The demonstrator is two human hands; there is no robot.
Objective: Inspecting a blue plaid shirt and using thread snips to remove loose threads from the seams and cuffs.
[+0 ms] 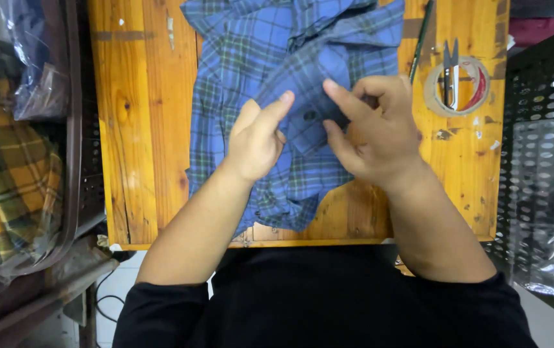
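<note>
While both hands are working over the blue plaid shirt point(251, 71) spread on the wooden table point(141, 122), the left hand point(256, 138) is pinching a fold of cloth between thumb and curled fingers. Just right of it, the right hand point(374, 132) is gripping the placket beside a dark button point(310, 115), index finger extended. Beyond the right hand's knuckles, thread snips point(450, 72) are lying across a tape roll point(457, 87), with a green pencil point(421, 40) nearby. Well left of the left hand, bagged yellow-green plaid shirts point(12, 174) are sitting in a crate.
</note>
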